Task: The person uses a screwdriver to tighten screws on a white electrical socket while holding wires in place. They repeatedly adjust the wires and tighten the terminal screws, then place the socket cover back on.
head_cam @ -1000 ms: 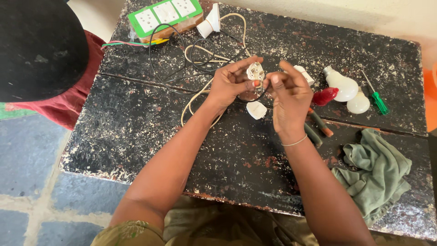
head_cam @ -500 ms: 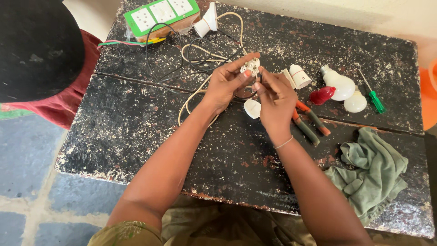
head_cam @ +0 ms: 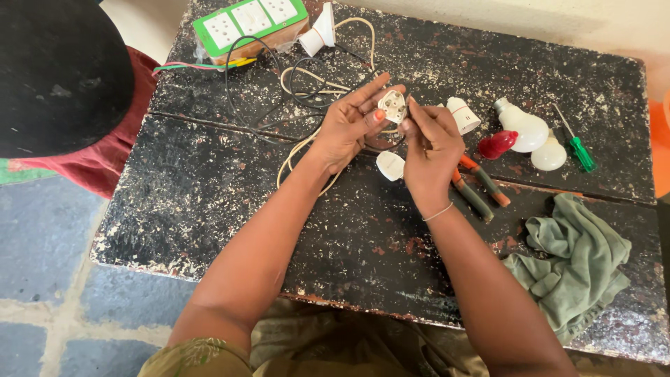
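My left hand (head_cam: 349,126) holds a small white opened plug base (head_cam: 392,106) between thumb and fingers, above the dark table. A cream cable (head_cam: 300,146) runs from it toward my left. My right hand (head_cam: 433,150) is closed with its fingertips pressed against the right side of the plug base; whether it pinches a small tool or a wire is hidden by the fingers. A white plug cover (head_cam: 390,166) lies on the table just below both hands.
Worn black table (head_cam: 209,209). Green-and-white socket board (head_cam: 250,21) and white lamp holder (head_cam: 317,33) at the back left, black cable loops (head_cam: 258,84), another white lamp holder (head_cam: 464,115), red bulb (head_cam: 497,144), two white bulbs (head_cam: 529,129), green screwdriver (head_cam: 576,144), orange-handled pliers (head_cam: 478,185), green cloth (head_cam: 576,269). A black round seat (head_cam: 56,70) at left.
Both hands shifted slightly toward the back of the table with the plug base. My right hand's fingertips now sit at the plug's right side.
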